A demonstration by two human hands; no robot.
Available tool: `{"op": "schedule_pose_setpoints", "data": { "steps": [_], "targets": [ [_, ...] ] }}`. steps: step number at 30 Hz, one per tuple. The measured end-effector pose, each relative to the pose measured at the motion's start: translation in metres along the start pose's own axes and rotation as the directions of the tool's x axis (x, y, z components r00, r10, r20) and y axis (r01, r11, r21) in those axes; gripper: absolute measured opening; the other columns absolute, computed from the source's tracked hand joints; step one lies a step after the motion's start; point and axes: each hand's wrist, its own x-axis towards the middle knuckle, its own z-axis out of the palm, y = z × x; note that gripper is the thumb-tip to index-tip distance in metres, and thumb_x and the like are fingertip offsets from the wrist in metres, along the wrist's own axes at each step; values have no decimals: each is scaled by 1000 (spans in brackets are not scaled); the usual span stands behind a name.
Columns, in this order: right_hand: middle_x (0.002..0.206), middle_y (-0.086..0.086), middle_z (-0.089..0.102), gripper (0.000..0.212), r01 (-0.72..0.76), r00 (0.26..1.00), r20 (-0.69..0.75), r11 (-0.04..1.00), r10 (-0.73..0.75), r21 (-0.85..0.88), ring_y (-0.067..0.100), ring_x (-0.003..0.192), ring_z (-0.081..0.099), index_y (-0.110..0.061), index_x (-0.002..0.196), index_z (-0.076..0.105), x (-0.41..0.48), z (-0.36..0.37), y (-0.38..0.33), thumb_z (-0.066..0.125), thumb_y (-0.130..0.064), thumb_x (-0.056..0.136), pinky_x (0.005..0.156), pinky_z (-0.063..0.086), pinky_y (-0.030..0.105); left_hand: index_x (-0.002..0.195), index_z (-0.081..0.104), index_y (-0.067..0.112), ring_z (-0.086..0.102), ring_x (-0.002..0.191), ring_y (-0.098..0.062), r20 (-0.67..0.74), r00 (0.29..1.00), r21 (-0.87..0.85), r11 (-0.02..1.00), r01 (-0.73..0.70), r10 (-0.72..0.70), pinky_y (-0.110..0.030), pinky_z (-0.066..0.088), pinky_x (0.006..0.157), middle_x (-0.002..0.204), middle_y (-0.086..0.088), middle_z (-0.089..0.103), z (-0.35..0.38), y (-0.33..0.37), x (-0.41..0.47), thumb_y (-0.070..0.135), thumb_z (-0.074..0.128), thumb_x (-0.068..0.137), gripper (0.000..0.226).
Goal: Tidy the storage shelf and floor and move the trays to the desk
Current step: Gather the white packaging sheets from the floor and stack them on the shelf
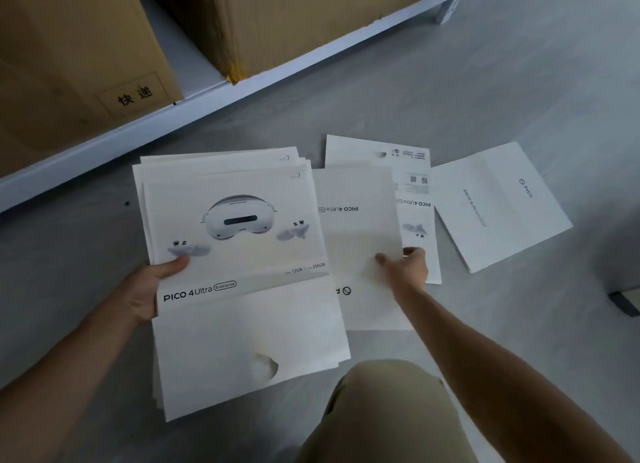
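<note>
My left hand [152,282] grips the left edge of a stack of several flattened white packaging sleeves [242,289]; the top one shows a headset picture and "PICO 4 Ultra". The stack is lifted off the grey floor. To its right, my right hand [405,265] pinches the right edge of another flat white sleeve [360,227] lying on the floor, thumb on top. A further sleeve [415,192] lies partly under that one. A separate white sleeve [498,206] rests on the floor further right.
The white bottom rail of the storage shelf [242,81] runs diagonally across the top, carrying two large cardboard boxes [69,64] [294,19]. My knee in beige trousers [391,410] is at the bottom. A dark object [623,301] peeks in at the right edge.
</note>
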Motion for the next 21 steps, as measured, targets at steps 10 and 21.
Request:
{"op": "schedule_pose_setpoints", "data": {
  "steps": [10,21],
  "targets": [
    [125,19,62,83,-91,995,-58,933,75,-347,34,114,61,-6,123,59,86,-36,-22,90,-51,60,96,49,38,115,64,11,75,76,-24,19,1000,28,999,-24,23,-36,60,56,91,-9,77,34,2,17,17,46,97,25],
    [103,7,67,28,154,984,74,982,-163,114,23,88,60,-9,113,65,71,-70,-36,66,-15,85,75,45,30,121,62,8,75,77,-27,-23,1000,88,996,7,-5,-43,62,62,93,-12,76,56,11,-12,18,50,97,29]
  ]
}}
